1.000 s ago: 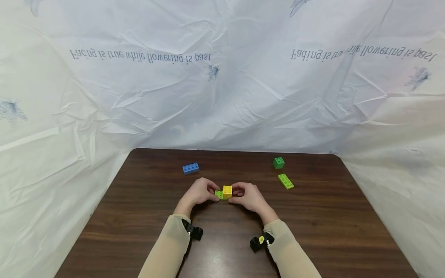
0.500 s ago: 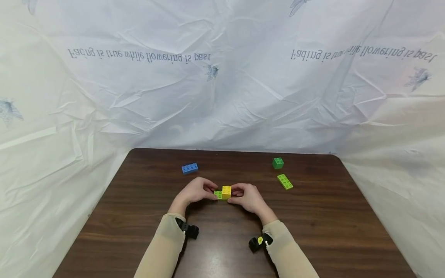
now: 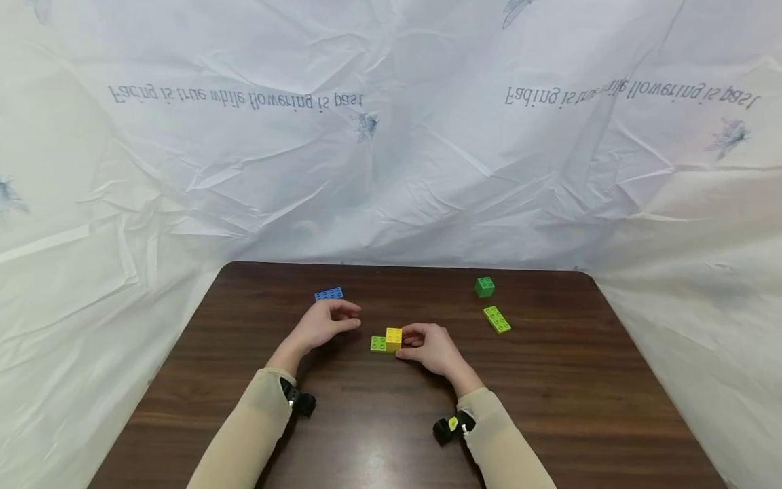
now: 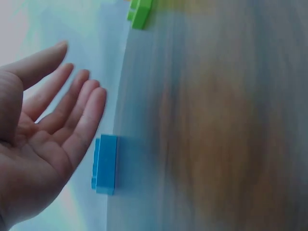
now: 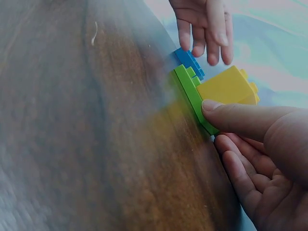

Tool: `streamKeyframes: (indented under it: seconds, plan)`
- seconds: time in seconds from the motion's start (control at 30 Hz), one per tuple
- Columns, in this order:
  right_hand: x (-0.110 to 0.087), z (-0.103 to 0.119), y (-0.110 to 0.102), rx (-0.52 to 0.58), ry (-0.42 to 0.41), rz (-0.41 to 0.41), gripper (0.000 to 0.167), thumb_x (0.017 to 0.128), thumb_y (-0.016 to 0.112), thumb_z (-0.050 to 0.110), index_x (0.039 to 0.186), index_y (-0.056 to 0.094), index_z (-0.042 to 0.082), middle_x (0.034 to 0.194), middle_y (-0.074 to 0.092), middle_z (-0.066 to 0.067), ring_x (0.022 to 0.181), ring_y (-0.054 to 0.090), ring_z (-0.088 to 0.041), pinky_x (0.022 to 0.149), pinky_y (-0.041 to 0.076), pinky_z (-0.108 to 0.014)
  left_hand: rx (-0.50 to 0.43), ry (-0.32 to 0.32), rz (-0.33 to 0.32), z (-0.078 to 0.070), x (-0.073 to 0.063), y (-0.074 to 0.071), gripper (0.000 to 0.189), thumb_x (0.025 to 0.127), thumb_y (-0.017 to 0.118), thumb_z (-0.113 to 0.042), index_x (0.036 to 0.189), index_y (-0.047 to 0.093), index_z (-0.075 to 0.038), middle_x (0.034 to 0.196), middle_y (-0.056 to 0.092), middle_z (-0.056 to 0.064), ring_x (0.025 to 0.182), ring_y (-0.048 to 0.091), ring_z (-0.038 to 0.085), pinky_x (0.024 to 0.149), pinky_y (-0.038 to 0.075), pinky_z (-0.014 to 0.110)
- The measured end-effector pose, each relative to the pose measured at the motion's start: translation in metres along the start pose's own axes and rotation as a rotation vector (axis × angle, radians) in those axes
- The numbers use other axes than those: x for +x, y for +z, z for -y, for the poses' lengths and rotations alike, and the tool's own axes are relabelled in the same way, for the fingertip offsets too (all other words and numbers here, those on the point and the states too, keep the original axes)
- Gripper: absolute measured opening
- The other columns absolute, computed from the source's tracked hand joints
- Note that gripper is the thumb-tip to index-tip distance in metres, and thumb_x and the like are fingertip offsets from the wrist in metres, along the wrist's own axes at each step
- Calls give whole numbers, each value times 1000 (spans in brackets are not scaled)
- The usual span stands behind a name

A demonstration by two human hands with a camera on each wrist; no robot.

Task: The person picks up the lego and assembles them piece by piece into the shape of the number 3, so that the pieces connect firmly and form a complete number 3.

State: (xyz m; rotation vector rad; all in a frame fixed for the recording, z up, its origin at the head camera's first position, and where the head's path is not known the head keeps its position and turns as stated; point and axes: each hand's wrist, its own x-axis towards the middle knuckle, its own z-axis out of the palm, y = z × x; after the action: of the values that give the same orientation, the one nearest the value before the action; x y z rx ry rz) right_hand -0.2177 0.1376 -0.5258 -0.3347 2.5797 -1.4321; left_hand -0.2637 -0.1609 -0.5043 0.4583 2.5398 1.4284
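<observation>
A: Setup?

B: I am working on a dark brown wood-grain tabletop (image 3: 550,373). My right hand (image 3: 431,347) is pinching; my left hand (image 3: 320,323) is hovering, fingers loose, near a blue oblong plastic brick (image 3: 328,293).

A: Pinching what?

B: The right end of a lime flat plastic plate (image 3: 378,344), mid-table, with a yellow plastic cube (image 3: 394,337) sitting on it. A green plastic cube (image 3: 485,288) is lying farther right.

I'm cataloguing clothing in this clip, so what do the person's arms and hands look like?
Long, plain beige sleeves cover both arms. Each wrist wears a black strap with a black camera; the right one shows a yellow mark. The left hand and right hand wear no gloves.
</observation>
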Motion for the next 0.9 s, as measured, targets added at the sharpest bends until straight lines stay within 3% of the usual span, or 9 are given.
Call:
streamKeyframes:
  seconds: [0.23, 0.4, 0.5, 0.6, 0.73, 0.9]
  plan:
    - [1, 0, 0, 7, -3, 9, 44, 89, 91, 17, 128, 74, 6, 115, 75, -4, 104, 72, -20, 92, 60, -41, -119, 5, -51, 15, -3, -19, 43, 100, 80, -28, 135, 73, -5, 121, 75, 7, 97, 73, 27, 85, 60, 45]
    - [1, -1, 0, 0, 1, 6, 44, 89, 91, 18, 128, 75, 6, 116, 75, -4, 104, 72, -20, 92, 60, -41, -122, 31, -176, 16, -4, -33, 40, 97, 84, -22, 131, 75, -3, 113, 75, 12, 98, 69, 28, 79, 58, 37]
    - [1, -1, 1, -8, -3, 2, 44, 89, 91, 17, 128, 75, 6, 115, 75, -4, 103, 72, -20, 92, 60, -41, -97, 45, -244, 15, -3, -41, 41, 96, 84, -19, 133, 74, -4, 119, 74, 15, 105, 66, 30, 82, 54, 34]
    - [1, -1, 0, -10, -5, 5, 44, 89, 91, 17, 128, 75, 6, 115, 75, -4, 103, 72, -20, 92, 60, -41, -60, 40, -279, 16, -1, -48, 44, 97, 83, -16, 138, 71, -5, 131, 70, 16, 116, 64, 33, 93, 55, 41]
    - [1, -1, 0, -10, -1, 6, 44, 89, 91, 17, 128, 75, 7, 115, 75, -4, 103, 72, -20, 92, 60, -41, 7, 20, -279, 19, 4, -52, 49, 97, 83, -14, 142, 68, -4, 141, 63, 18, 127, 60, 37, 103, 52, 54]
    - [1, 0, 1, -10, 11, 0, 42, 89, 91, 17, 128, 75, 7, 115, 75, -4, 104, 72, -20, 92, 60, -41, 112, -5, -250, 23, 12, -52, 53, 96, 83, -16, 144, 65, -2, 144, 60, 22, 130, 58, 40, 110, 46, 58]
